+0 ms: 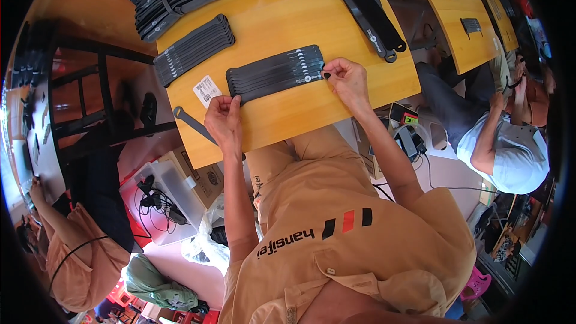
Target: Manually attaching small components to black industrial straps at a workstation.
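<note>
Observed: a person in a tan shirt (384, 252) at a yellow wooden tabletop (282, 6), with both bare hands at work on one row of black straps (264, 75). The row lies flat on the tabletop between the hands, its straps overlapping side by side, with pale marks towards the right end.

The left hand (224, 121) has thumb and fingers drawn close together at the near left corner of the row, touching it. Whether a strap is gripped there, I cannot tell. The right hand (351, 87) is likewise narrow, fingertips together at the row's right end — a small dark patch shows at the tips, but I cannot tell whether anything is held.

Just beside the left hand lies a white printed label (207, 90). Farther left is a second row of straps (195, 48), similarly overlapped; beyond it sits a thick strapped bundle (174, 6). A single strap (195, 125) lies near the left forearm. Longer straps (369, 18) are grouped at the tabletop's right side.

On the left, below tabletop height — a clear plastic bin (191, 204) holding black cables (159, 204).
</note>
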The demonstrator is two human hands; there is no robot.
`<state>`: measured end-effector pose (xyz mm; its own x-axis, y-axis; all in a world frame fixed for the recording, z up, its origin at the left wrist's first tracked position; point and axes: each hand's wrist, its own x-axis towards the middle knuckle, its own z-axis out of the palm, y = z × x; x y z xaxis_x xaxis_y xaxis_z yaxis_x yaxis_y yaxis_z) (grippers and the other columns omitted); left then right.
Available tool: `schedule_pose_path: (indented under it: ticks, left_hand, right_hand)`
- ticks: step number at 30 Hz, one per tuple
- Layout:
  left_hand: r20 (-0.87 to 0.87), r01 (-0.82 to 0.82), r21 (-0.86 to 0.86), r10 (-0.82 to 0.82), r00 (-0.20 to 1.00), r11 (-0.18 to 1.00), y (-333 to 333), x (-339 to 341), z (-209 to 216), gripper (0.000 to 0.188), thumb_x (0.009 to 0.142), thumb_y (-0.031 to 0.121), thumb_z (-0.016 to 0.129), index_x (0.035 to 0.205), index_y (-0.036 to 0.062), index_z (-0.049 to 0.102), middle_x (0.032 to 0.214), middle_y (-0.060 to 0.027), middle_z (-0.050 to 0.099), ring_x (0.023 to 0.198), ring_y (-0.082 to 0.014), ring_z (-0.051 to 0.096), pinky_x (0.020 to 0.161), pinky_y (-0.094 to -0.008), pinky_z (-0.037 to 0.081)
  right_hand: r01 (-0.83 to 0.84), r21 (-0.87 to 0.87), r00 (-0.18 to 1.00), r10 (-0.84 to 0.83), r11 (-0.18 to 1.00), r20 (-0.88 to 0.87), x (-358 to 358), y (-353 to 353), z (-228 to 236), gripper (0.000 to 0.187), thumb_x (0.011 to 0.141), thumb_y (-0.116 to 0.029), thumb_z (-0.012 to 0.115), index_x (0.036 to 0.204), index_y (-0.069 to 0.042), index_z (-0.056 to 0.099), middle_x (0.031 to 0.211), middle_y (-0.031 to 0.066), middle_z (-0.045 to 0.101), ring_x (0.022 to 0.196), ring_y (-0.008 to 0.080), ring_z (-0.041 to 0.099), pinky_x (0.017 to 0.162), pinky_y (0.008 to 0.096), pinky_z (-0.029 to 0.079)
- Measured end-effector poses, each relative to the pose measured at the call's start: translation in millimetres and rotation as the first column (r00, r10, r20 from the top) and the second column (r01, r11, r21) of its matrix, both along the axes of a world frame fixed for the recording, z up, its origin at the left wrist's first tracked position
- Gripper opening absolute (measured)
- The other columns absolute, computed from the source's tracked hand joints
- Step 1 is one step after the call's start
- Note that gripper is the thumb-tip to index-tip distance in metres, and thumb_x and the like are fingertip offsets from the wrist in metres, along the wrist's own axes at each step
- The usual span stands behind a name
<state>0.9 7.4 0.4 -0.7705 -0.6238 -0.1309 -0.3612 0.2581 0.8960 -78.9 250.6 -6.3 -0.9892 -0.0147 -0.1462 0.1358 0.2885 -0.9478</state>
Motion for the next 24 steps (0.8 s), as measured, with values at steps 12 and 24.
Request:
schedule_pose_path:
  ticks: [12,24]
  left_hand:
    - [0.046,-0.004,-0.111,0.009,0.999,0.994,-1.7,-1.2,-5.5,0.018,0.074,0.016,0.071,0.073,0.0026,0.059,0.058,-0.0051,0.057,0.051,-0.0136,0.051,0.052,-0.0275,0.041]
    - [0.046,0.031,-0.207,-0.022,0.999,0.978,-0.3,-1.7,6.1,0.018,0.075,0.014,0.070,0.077,0.0013,0.057,0.057,-0.0049,0.055,0.053,-0.0130,0.053,0.052,-0.0273,0.042]
  right_hand:
    - [0.012,0.038,0.999,-0.010,0.999,-0.040,-0.2,-1.7,-5.3,0.006,0.074,0.005,0.064,0.077,0.000,0.062,0.061,-0.0020,0.054,0.050,0.0031,0.045,0.041,0.0180,0.037]
    - [0.027,0.134,0.989,-0.007,0.991,-0.149,-0.2,-1.5,-7.6,0.008,0.071,0.006,0.064,0.073,-0.001,0.060,0.060,-0.0005,0.053,0.051,0.0048,0.046,0.043,0.0205,0.038]
